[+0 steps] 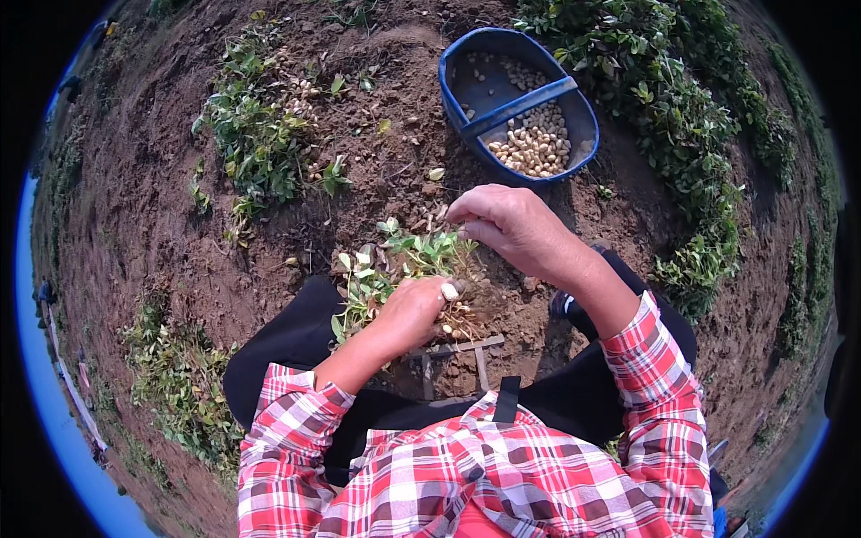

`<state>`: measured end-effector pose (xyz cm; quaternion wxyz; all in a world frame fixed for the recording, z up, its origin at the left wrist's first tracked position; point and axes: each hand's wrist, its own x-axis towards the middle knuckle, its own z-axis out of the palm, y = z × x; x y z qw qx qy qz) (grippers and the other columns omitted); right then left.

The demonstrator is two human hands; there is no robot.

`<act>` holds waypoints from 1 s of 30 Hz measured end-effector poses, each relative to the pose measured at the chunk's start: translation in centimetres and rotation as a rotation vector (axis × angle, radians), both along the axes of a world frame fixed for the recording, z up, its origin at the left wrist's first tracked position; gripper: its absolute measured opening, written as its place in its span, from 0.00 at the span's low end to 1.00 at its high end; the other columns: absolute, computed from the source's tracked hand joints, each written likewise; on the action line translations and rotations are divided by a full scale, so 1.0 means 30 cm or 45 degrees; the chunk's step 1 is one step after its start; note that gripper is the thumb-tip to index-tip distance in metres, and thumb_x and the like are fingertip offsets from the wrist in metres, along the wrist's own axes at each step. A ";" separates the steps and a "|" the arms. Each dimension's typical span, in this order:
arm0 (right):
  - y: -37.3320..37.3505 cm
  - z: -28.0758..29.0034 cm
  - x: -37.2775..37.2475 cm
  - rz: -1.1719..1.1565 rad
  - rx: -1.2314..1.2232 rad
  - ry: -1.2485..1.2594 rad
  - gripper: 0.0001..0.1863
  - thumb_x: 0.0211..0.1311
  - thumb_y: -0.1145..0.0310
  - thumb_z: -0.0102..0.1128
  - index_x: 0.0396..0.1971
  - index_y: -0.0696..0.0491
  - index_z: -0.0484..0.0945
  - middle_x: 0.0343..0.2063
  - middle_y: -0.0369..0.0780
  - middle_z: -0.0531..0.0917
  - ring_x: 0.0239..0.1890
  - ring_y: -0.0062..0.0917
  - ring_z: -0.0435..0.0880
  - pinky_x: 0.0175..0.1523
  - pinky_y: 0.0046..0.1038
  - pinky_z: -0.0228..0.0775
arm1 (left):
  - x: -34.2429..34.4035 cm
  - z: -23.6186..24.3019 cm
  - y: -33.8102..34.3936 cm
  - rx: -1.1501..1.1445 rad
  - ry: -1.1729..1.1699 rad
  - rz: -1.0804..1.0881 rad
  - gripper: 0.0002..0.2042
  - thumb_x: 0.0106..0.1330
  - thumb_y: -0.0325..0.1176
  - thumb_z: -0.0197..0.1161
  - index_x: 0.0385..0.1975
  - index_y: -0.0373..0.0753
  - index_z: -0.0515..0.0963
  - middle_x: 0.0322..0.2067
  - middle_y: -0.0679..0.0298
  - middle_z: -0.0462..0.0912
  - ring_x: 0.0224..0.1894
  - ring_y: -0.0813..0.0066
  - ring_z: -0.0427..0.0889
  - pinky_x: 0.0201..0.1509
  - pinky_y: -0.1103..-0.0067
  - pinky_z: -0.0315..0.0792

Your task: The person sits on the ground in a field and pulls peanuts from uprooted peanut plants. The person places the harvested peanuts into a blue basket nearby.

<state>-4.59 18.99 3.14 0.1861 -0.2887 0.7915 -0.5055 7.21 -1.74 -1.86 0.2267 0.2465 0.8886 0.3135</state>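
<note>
My left hand [408, 314] is closed around a bunch of uprooted peanut plant [435, 249]. Green leaves stick out on its far side, and thin roots with a few pale pods [457, 325] hang at its near right. Above and to the right, my right hand [522, 231] is bent with its fingers curled together over the far edge of the plant. Whatever lies between those fingertips is hidden. Beyond it stands a blue basket [446, 85] with a handle across its middle, partly filled with loose peanuts [536, 143].
Heaps of pulled peanut plants lie at the far left [265, 134], near left [179, 386] and along the right [664, 117]. A small wooden frame [457, 346] sits between my bent legs. Brown, crumbly soil [386, 161] surrounds everything.
</note>
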 end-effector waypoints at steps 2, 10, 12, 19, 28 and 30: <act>-0.030 -0.078 0.055 0.340 0.178 -0.325 0.14 0.54 0.68 0.67 0.40 0.58 0.79 0.36 0.44 0.83 0.39 0.40 0.83 0.45 0.35 0.73 | -0.008 0.014 0.001 0.015 -0.029 -0.089 0.21 0.45 0.23 0.69 0.43 0.38 0.74 0.39 0.56 0.78 0.43 0.52 0.78 0.44 0.63 0.70; -0.043 -0.103 0.119 0.503 0.006 -0.616 0.20 0.52 0.71 0.70 0.43 0.56 0.71 0.30 0.39 0.79 0.34 0.25 0.77 0.40 0.31 0.69 | -0.010 0.014 0.003 0.076 -0.257 0.163 0.29 0.43 0.29 0.74 0.48 0.40 0.70 0.43 0.53 0.77 0.47 0.50 0.77 0.51 0.62 0.71; -0.030 -0.075 0.107 0.507 -0.066 -0.818 0.19 0.52 0.74 0.68 0.42 0.56 0.69 0.29 0.36 0.76 0.33 0.19 0.73 0.39 0.27 0.68 | -0.035 0.047 0.004 0.073 -0.402 0.207 0.35 0.41 0.36 0.77 0.52 0.40 0.68 0.45 0.53 0.77 0.49 0.49 0.76 0.54 0.63 0.70; -0.049 -0.084 0.117 0.515 -0.136 -0.643 0.16 0.58 0.72 0.61 0.47 0.54 0.72 0.29 0.36 0.75 0.33 0.20 0.73 0.41 0.27 0.68 | -0.004 0.002 0.006 0.160 -0.080 0.018 0.24 0.49 0.44 0.73 0.44 0.41 0.76 0.46 0.58 0.79 0.45 0.54 0.78 0.48 0.64 0.66; -0.066 -0.016 0.192 0.259 0.205 0.047 0.11 0.54 0.72 0.63 0.32 0.59 0.70 0.27 0.48 0.76 0.33 0.43 0.79 0.37 0.38 0.71 | -0.019 0.003 0.015 0.229 -0.274 0.011 0.19 0.45 0.35 0.70 0.38 0.36 0.75 0.36 0.51 0.79 0.42 0.49 0.77 0.47 0.61 0.71; -0.086 -0.028 0.219 0.110 0.243 0.234 0.10 0.54 0.72 0.64 0.30 0.59 0.72 0.26 0.47 0.74 0.30 0.42 0.79 0.33 0.36 0.71 | -0.035 0.022 0.009 0.276 -0.322 0.045 0.19 0.43 0.36 0.72 0.35 0.35 0.76 0.31 0.51 0.80 0.37 0.49 0.79 0.42 0.63 0.74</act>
